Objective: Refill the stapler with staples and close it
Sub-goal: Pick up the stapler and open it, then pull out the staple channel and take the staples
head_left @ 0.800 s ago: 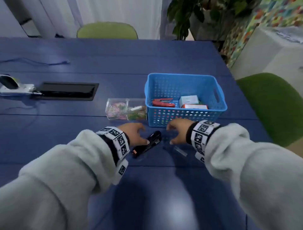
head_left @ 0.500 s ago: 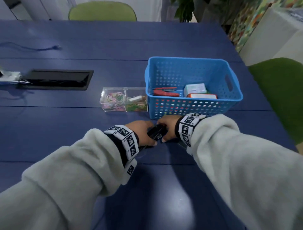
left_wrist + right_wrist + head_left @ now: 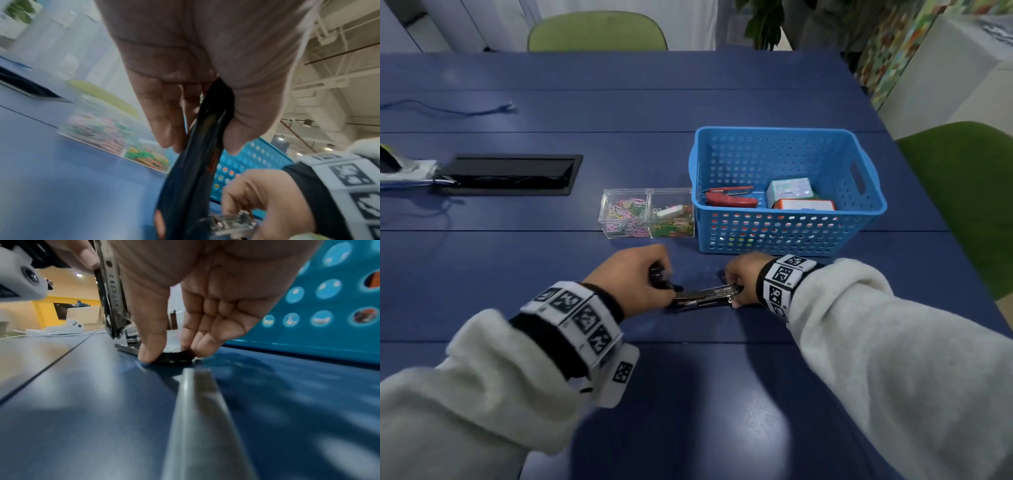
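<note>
The black stapler [image 3: 702,295] lies on the blue table [image 3: 551,274] in front of the basket, opened up. My left hand [image 3: 664,277] grips its black top cover [image 3: 197,162] between thumb and fingers, swung back to the left. The silver magazine rail [image 3: 112,293] is exposed between my hands. My right hand [image 3: 732,291] pinches the stapler's black base end [image 3: 174,356] against the table with thumb and fingers. A silver strip of staples [image 3: 197,410] lies loose on the table just under my right wrist; the head view hides it.
A blue perforated basket [image 3: 787,236] stands just behind my hands, holding a red stapler [image 3: 729,198] and small boxes [image 3: 789,188]. A clear box of coloured paper clips [image 3: 647,212] sits left of it. A black cable hatch [image 3: 510,174] lies far left. Green chairs [image 3: 962,192] flank the table.
Both hands came together on the closed stapler, then my left hand pulled the black cover back to the left, baring the metal rail. My right hand now holds the base end.
</note>
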Available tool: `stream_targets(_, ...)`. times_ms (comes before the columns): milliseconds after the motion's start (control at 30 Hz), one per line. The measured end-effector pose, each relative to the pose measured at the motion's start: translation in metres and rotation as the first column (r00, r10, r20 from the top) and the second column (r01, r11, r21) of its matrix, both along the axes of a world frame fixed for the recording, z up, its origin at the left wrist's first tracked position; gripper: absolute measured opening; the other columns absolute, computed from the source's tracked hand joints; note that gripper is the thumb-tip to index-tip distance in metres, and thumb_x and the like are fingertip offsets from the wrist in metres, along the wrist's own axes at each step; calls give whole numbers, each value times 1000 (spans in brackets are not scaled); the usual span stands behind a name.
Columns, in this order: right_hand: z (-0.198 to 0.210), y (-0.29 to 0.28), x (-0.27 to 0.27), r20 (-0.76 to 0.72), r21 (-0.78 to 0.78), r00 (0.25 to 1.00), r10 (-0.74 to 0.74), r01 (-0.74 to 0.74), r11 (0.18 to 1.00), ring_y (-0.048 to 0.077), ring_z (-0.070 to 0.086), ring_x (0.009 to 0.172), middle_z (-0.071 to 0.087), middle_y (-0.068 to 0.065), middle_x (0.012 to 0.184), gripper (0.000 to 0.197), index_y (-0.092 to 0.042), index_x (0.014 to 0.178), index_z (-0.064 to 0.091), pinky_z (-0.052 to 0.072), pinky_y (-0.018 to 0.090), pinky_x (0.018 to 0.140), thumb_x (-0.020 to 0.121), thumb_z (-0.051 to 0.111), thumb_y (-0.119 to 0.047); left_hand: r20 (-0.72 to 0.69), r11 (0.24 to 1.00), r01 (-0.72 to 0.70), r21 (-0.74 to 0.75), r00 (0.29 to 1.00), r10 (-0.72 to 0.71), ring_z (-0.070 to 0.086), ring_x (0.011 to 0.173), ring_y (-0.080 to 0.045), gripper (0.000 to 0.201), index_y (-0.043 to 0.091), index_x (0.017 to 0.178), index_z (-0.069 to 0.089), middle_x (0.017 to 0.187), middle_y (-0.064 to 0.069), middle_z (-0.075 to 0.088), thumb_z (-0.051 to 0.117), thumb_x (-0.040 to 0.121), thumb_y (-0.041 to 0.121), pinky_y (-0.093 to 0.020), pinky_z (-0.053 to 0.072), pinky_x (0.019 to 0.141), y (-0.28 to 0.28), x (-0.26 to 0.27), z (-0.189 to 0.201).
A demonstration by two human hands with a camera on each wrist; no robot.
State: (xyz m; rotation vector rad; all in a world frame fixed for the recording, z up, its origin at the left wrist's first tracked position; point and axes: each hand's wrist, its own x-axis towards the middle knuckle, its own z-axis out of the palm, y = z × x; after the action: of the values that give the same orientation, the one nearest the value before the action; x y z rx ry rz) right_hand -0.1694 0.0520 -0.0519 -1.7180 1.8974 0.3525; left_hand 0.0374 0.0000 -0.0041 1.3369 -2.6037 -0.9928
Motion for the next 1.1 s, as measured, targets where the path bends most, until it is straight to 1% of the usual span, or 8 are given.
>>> stream_targets(67,1,4,3,-9,0,1000,-8,8,1000,26,61,96,66,7,107,34,-16,97,61,50,32,78,71,76,-31,55,999,-39,-10,998,39,51,60,-3,26,28,64,50,62,11,55,74,67,19,-20,41,58,-5,22,1)
stream_targets(233,5,6,9,-13,14,999,-33,33,999,28,60,97,64,11,111,36,-11,102,60,48,32,78,74,75,-28,272,998,-23,56,962,7,56,76,-16,18,26,81,56,80,7,62,71,72,27,-29,44,66,-20,48,-13)
stream_targets(333,5,5,9,-23,30,999,-46,47,998,26,57,93,63,11,112,37,-11,103,59,47,31,78,74,75,-29,387,994,29,109,919,-69,56,94,-19,43,35,115,50,110,3,62,64,77,24,-34,49,87,-22,44,-23)
stream_targets(433,4,4,9,-28,32,998,-55,56,998,28,59,99,63,10,112,39,-12,103,60,44,30,76,73,75,-30,405,978,155,140,892,-200,53,113,-24,68,47,134,29,125,1,52,55,79,16,-38,48,95,-18,32,-31)
stream_targets(533,3,5,9,-31,29,998,-54,55,998,28,59,100,63,9,112,38,-13,103,60,45,29,76,73,75,-29,364,948,274,159,877,-315,50,117,-24,70,53,136,19,127,0,47,53,84,20,-38,46,97,-10,15,-35)
stream_targets(767,14,34,-24,-47,-46,980,-193,191,980,27,56,106,58,8,119,45,-16,112,57,47,31,89,73,72,-33,407,915,389,109,822,-398,45,123,-27,66,53,134,25,132,-2,45,52,86,17,-44,43,101,-13,-1,-45)
stream_targets(967,11,57,-31,-127,59,967,-223,231,971,27,56,107,55,9,121,37,-16,102,55,46,30,86,75,71,-35,414,902,418,108,806,-423,46,123,-27,67,55,133,26,131,-3,45,51,86,16,-44,44,101,-16,-4,-44)
stream_targets(1100,8,56,-23,-149,70,963,-226,238,969,29,61,102,64,11,115,20,-15,90,59,51,32,85,79,64,-30,415,899,423,113,802,-429,46,122,-26,67,57,132,25,130,-3,46,52,86,15,-43,44,102,-18,-5,-45)
